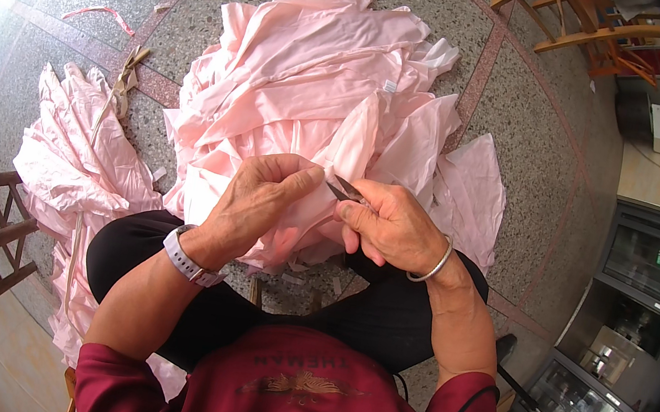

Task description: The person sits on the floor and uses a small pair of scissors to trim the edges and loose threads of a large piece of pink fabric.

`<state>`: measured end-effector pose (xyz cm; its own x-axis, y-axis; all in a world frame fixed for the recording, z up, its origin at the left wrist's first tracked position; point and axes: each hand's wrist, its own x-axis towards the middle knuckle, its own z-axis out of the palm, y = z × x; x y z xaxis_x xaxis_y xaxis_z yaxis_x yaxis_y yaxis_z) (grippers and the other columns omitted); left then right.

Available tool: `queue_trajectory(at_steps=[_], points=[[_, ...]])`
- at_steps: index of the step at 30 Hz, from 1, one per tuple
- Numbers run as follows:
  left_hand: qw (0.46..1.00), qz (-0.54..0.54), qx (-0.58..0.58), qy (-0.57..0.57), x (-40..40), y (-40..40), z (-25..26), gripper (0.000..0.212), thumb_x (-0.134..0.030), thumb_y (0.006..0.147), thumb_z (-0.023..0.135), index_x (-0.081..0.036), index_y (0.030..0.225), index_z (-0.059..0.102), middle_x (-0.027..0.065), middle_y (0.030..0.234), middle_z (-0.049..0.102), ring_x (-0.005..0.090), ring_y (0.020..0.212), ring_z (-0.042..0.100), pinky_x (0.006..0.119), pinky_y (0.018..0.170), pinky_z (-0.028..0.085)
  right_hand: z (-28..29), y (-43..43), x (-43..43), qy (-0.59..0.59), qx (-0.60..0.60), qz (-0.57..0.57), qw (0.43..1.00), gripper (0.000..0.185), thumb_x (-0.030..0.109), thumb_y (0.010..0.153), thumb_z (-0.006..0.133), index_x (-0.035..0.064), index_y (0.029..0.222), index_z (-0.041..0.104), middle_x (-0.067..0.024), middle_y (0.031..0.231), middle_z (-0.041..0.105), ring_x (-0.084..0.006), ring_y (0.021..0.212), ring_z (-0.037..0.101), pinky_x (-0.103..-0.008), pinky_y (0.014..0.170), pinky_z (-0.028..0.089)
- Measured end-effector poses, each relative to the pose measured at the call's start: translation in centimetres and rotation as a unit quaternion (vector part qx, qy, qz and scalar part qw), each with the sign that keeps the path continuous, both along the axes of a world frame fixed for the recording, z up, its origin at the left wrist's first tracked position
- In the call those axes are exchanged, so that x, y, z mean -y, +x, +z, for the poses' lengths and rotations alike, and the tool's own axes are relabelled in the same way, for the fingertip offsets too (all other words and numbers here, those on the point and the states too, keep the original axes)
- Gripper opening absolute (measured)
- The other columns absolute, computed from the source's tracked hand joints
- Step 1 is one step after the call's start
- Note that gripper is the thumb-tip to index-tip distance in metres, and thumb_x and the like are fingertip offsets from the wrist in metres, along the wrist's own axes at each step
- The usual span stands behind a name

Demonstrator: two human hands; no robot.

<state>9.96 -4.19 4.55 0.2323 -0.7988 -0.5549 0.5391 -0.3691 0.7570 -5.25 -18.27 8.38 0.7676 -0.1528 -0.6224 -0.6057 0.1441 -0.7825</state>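
Observation:
A large heap of pale pink fabric pieces (298,75) lies on the floor before me and reaches up to my lap. My left hand (259,190) pinches the edge of one pink piece (358,128) between thumb and forefinger, just above the heap. Close to that pinch, my right hand (394,222) grips a pair of small thread snips (346,192). The two dark blades are apart and point left toward the left fingertips. Whether a thread lies between them is too fine to tell. A small white label (390,86) shows on the heap.
A second pink fabric bundle (75,151) lies to the left, with a beige cloth tie (127,76) at its top. Dark wooden chair (3,223) stands at the left edge. Wooden stools (583,26) are at the upper right. Glass-fronted cabinets (645,256) line the right side.

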Motion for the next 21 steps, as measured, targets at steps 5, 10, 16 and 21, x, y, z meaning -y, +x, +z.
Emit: queue_trajectory(at_steps=[5,10,16,21], points=[[1.0,-0.007,-0.012,0.007,0.0,0.0,0.1,0.027,-0.025,0.097,0.059,0.0,0.096,0.068,0.0037,0.083,0.068,0.0067,0.071,0.059,0.022,0.063,0.048,-0.2,0.0,0.0,0.009,0.0,-0.006,1.0,0.023,0.02,0.1,0.049,0.0014,0.09,0.058,-0.0022,0.062,0.058,-0.0057,0.042,0.046,-0.023,0.039,0.036],[1.0,-0.001,-0.029,-0.007,0.0,-0.1,-0.1,0.025,-0.024,0.097,0.058,-0.001,0.097,0.066,0.0034,0.084,0.067,0.0065,0.072,0.06,0.022,0.064,0.048,-0.4,0.2,0.1,0.078,0.024,-0.02,0.996,0.025,0.021,0.101,0.048,0.0005,0.091,0.058,-0.0044,0.063,0.059,-0.0052,0.041,0.046,-0.0215,0.038,0.036],[0.998,0.013,-0.05,-0.031,-0.3,-0.2,-0.2,0.02,-0.02,0.098,0.058,-0.001,0.097,0.065,0.0011,0.083,0.066,0.0052,0.072,0.058,0.021,0.065,0.048,-1.2,0.3,0.4,0.172,0.052,-0.021,0.984,0.028,0.024,0.102,0.05,-0.0004,0.091,0.058,-0.0065,0.063,0.06,-0.0043,0.039,0.044,-0.0183,0.038,0.034],[0.998,-0.011,0.014,-0.054,-0.4,-0.2,0.7,0.022,-0.02,0.098,0.058,0.0,0.092,0.065,-0.0017,0.079,0.063,0.0034,0.073,0.055,0.02,0.064,0.045,-1.0,0.2,0.6,0.197,0.083,0.016,0.977,0.03,0.024,0.102,0.052,-0.0013,0.088,0.06,-0.0078,0.062,0.06,-0.0039,0.039,0.044,-0.0179,0.037,0.033]])
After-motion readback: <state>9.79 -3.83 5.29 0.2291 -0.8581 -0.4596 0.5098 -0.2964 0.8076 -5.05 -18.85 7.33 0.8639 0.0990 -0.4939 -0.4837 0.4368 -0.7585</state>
